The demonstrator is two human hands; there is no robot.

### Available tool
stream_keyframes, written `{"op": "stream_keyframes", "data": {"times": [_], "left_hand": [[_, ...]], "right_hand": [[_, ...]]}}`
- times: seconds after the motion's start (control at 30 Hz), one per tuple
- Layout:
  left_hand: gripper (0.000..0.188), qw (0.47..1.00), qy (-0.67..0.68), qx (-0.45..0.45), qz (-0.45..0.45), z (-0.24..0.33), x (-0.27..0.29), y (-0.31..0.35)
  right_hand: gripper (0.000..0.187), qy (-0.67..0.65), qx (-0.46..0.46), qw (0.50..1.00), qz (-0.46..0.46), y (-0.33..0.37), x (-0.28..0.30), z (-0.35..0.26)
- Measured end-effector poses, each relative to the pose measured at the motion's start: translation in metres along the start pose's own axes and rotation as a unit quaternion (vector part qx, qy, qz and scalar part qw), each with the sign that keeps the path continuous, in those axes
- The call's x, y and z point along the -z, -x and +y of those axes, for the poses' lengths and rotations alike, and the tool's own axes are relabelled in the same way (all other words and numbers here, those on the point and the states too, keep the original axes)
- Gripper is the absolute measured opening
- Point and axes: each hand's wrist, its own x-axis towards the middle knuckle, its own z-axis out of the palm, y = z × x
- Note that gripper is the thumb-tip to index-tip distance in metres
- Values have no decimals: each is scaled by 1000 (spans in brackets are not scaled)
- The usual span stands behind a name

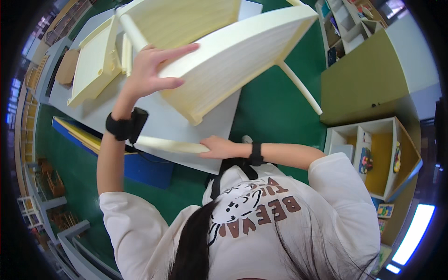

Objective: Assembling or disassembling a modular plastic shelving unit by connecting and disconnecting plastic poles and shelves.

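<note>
A cream plastic shelf panel (242,51) stands tilted over the table, with a thin pole (301,88) sticking out from its right side. My left hand (156,70) grips its left corner, thumb and index finger spread across the edge; the other fingers are partly hidden. Lower down, my right hand (218,148) is closed round the right end of a cream tube (172,145), which lies across the near part of the table. Behind the tilted panel is another cream panel (186,23), with a pole (131,30) at its left corner.
The pale grey table (214,126) bears another cream shelf piece (95,63) and a brown board (67,66) at left. Blue and yellow panels (149,168) stand against its near side. An olive cabinet (364,74) and an open shelf with toys (373,151) stand at right on green floor.
</note>
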Motion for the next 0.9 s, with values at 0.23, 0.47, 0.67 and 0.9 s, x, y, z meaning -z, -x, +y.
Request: {"op": "stream_keyframes", "data": {"times": [0.23,0.47,0.67,0.9], "left_hand": [[56,999,-17,-28,34,-9,-5,0],[53,998,7,1,67,-3,-8,-3],[54,994,6,7,109,-8,-16,-1],[54,994,-7,26,103,-7,-13,5]], "right_hand": [[37,-278,-114,942,149,-100,-73,-28],[51,-362,-176,894,196,-220,-92,0],[68,-233,-234,915,234,-277,-66,6],[90,-111,-238,930,257,-327,-47,-15]]}}
